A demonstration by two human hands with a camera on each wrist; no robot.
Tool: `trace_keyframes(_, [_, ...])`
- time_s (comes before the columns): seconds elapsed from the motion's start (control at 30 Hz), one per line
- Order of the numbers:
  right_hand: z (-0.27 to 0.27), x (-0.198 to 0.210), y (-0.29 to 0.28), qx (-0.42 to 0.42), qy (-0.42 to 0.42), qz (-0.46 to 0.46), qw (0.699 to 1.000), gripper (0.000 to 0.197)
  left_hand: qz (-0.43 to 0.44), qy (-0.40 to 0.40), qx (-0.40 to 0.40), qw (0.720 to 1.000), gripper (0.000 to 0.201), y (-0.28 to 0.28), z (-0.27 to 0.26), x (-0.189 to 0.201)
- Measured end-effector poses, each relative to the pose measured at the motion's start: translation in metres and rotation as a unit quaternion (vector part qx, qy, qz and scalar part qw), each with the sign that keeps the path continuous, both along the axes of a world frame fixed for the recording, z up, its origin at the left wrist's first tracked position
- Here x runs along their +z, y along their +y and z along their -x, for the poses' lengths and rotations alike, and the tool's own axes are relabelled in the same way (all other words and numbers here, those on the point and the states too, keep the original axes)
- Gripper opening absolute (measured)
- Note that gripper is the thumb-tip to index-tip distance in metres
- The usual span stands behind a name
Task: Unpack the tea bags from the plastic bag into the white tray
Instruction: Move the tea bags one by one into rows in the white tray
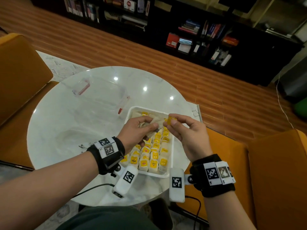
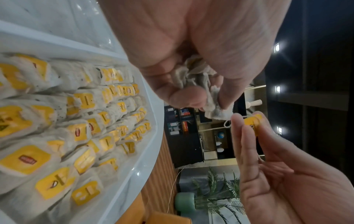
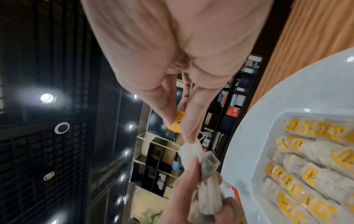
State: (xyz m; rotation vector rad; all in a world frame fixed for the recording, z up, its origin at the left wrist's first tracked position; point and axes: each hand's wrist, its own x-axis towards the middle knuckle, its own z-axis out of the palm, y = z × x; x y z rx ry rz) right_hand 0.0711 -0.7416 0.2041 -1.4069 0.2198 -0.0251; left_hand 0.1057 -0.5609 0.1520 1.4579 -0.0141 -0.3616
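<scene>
A white tray point(image 1: 154, 175) sits on the table's near right, packed with rows of yellow-tagged tea bags point(image 1: 154, 155). Above its far half, my left hand point(image 1: 146, 126) grips a small bunch of crumpled tea bags point(image 2: 201, 84). My right hand point(image 1: 171, 122) pinches the yellow tag point(image 1: 171, 121) of one of them between thumb and fingers. A short string point(image 2: 228, 123) runs from the tag to the bunch. The clear plastic bag point(image 1: 101, 97) with a red zip strip lies flat on the table beyond the tray. The left wrist view shows the tray's rim point(image 2: 134, 174), and the right wrist view shows the tag point(image 3: 177, 124) and bunch point(image 3: 206, 197).
The round white marble table point(image 1: 66, 123) carries the tray and bag. Orange chairs stand at the left point(image 1: 21, 77) and right point(image 1: 274, 171). Dark bookshelves point(image 1: 191, 34) line the far wall across a wooden floor. A crumpled clear wrapper point(image 1: 73, 135) lies left of my left wrist.
</scene>
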Motion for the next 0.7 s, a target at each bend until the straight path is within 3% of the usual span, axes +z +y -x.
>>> trace_keyframes(0.07, [0.001,0.002,-0.001,0.006,0.021,-0.02,1.0,0.015,0.01,0.004,-0.001,1.0,0.008,-0.002,0.004,0.0])
trace_keyframes(0.2, [0.005,-0.001,0.0,-0.003,0.027,0.096,0.995,0.013,0.028,0.01,-0.019,0.999,0.011,-0.006,0.012,0.002])
trace_keyframes(0.37, [0.008,-0.007,-0.003,0.016,0.06,0.108,0.992,0.025,0.047,0.033,-0.036,0.998,0.016,-0.005,0.017,0.001])
trace_keyframes(0.57, [0.01,-0.01,-0.004,0.031,0.071,0.155,0.985,0.021,0.027,0.026,-0.089,0.995,0.01,-0.001,0.018,0.002])
trace_keyframes(0.7, [0.01,-0.012,-0.007,0.043,0.059,0.198,0.977,0.006,0.019,0.041,-0.123,0.991,0.015,0.001,0.021,0.002])
